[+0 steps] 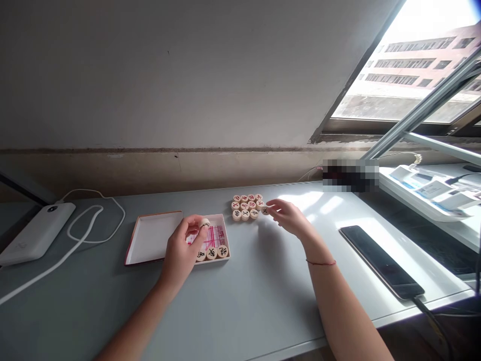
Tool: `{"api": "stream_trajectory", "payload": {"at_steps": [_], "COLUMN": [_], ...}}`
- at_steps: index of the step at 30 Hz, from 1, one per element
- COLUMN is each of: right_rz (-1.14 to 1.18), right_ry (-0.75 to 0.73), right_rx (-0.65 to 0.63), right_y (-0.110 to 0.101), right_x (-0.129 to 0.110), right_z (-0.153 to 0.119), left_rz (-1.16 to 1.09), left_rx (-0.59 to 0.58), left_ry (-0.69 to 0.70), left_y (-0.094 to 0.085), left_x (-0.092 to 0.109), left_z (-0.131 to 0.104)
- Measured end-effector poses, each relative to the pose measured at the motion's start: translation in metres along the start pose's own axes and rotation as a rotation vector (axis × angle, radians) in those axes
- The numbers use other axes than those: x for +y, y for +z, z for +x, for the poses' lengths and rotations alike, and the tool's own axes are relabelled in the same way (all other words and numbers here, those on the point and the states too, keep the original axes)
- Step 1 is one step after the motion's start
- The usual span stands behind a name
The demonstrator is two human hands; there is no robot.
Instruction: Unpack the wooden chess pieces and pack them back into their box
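Observation:
My left hand (185,246) pinches a round wooden piece (205,222) above an open box (226,235). Inside the box, several pieces with black characters (212,252) lie along the near side, over a sheet with pink lines. My right hand (284,214) has its thumb and fingers closed on another round piece (265,211), at the right end of a block of pieces. That block (245,205) stands in rows on the desk, with red characters farther back and black ones in front. The box lid (153,237) lies hollow side up, left of the box.
A white power bank (39,233) with a looping white cable (77,249) is at the left. A black phone (381,260) with a cable lies at the right. Behind it are a white charging rack (428,193) and a metal frame; a wall bounds the desk's back.

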State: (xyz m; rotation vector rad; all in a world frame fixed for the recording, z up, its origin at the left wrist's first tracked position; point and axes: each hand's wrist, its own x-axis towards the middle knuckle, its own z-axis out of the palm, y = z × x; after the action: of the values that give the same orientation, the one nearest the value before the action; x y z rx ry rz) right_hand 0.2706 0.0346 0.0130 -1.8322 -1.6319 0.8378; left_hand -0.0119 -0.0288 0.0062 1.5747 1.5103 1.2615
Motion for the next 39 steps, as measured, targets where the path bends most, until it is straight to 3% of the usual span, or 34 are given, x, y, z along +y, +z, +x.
{"api": "stream_trajectory", "payload": {"at_steps": [4,8,9,13,17,21,23,28,33,39], "right_rz": [-0.182,-0.146,-0.07,0.227,0.273,0.256,0.26,0.055,-0.031,-0.12], "right_ry": [0.014,-0.059,-0.118,-0.368,-0.381,-0.379,-0.351,-0.051,0.087,0.117], "right_rx": [0.043,0.104,0.035,-0.461,-0.514,-0.549,-0.505,-0.063,-0.023,0.001], "right_y": [0.005,0.014,0.017,0.036,0.047,0.038,0.026,-0.004,0.0,0.01], "right_x": [0.014,-0.007,-0.016,-0.05,-0.063,-0.06,-0.053,-0.013,0.012,0.009], "right_z": [0.008,-0.001,-0.006,-0.032,-0.046,-0.042,-0.034,-0.006,0.011,0.011], "left_rz": [-0.01,-0.012,-0.021,-0.028,0.01,0.066,0.157,0.589,0.937,0.993], "left_rx": [-0.043,-0.092,-0.108,-0.165,-0.214,-0.255,-0.274,-0.312,-0.362,-0.343], "left_ry": [0.031,-0.004,-0.015,-0.016,0.01,0.042,0.093,0.295,0.266,0.241], "left_y": [0.002,0.006,0.006,0.008,0.012,0.02,0.024,0.035,0.059,0.08], "left_x": [-0.003,0.0,0.002,0.008,0.011,0.01,0.01,0.013,0.018,0.015], "left_z": [0.001,-0.002,-0.003,-0.007,-0.01,-0.01,-0.006,0.02,0.046,0.055]}}
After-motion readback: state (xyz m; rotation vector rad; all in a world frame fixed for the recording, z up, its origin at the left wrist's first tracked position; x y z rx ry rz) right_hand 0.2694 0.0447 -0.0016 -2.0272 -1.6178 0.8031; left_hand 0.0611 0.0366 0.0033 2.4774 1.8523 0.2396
